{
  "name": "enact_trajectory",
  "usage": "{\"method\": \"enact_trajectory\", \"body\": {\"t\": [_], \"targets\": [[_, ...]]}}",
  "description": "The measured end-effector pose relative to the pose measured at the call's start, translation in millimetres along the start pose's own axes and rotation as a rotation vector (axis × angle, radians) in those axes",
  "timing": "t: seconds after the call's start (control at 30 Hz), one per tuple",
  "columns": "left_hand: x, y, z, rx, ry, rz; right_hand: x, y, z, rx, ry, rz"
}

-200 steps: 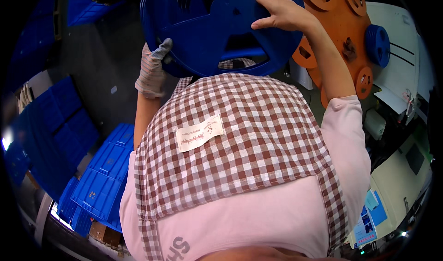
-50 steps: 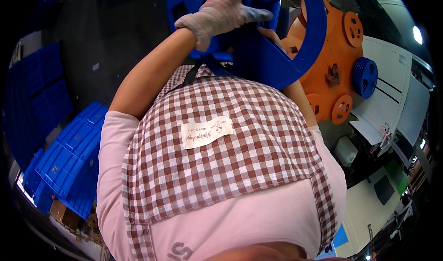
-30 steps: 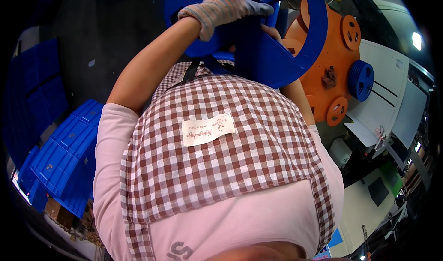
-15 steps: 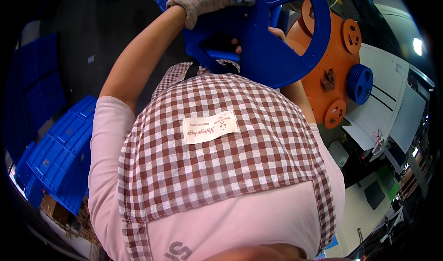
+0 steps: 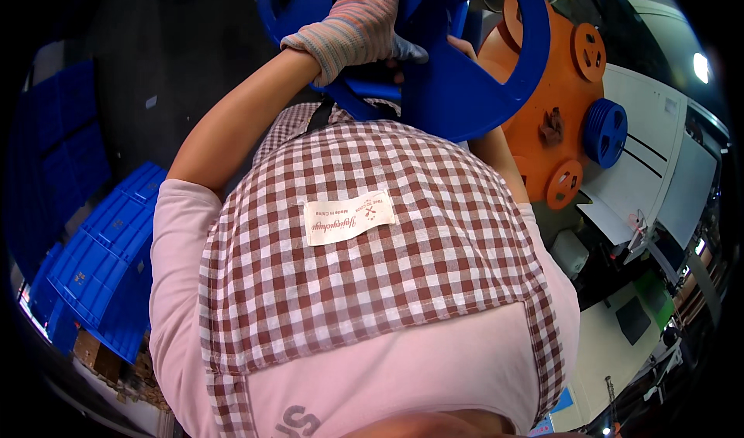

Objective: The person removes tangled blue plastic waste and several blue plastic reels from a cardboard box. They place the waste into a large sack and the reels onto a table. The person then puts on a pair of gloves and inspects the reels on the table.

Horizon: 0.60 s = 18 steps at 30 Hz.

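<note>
left hand [image 5: 360, 27]: your gloved hand is up high in front of your chest. it is wrapped tight around a spoke of the big blue reel [image 5: 465, 66].
right hand [image 5: 463, 47]: you can only see a bit of bare finger poking out from behind the reel. you cannot tell if it is gripping or just resting there.
blue reel: it sits right at your left hand and spreads out to the right of it. its round face is tipped up on edge, not flat.
nearer hand: your left hand is in front of the reel, close to you. your right hand is on the far side.
orange wheel [image 5: 554, 89]: it is just past the reel, on the right of your hands. the reel's rim covers part of it.
small blue roller [image 5: 604, 132]: it sits on the orange wheel, lower right of the reel.
blue crates [image 5: 105, 260]: they are stacked low down, far to the left of your left hand.
</note>
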State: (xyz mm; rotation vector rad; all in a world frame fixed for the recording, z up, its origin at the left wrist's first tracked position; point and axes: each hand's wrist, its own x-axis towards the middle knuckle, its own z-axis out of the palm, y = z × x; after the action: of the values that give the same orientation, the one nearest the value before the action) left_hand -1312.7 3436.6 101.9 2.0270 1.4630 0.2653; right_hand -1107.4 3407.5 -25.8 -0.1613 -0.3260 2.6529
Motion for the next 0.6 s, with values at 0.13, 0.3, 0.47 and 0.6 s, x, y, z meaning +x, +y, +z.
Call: {"method": "enact_trajectory", "body": {"t": [0.13, 0.3, 0.47, 0.6], "targets": [[2, 3, 19, -0.096, 0.145, -0.103, 3, -1, -9, -0.013, 0.014, 0.028], [9, 17, 14, -0.300, 0.076, -0.327, 3, -5, -14, -0.082, 0.010, -0.002], [25, -16, 25, -0.359, 0.239, -0.348, 3, -6, 3, 0.015, -0.010, -0.015], [10, -55, 3, -0.329, -0.003, -0.244, -6, -8, 2, 0.206, -0.069, 0.007]]}}
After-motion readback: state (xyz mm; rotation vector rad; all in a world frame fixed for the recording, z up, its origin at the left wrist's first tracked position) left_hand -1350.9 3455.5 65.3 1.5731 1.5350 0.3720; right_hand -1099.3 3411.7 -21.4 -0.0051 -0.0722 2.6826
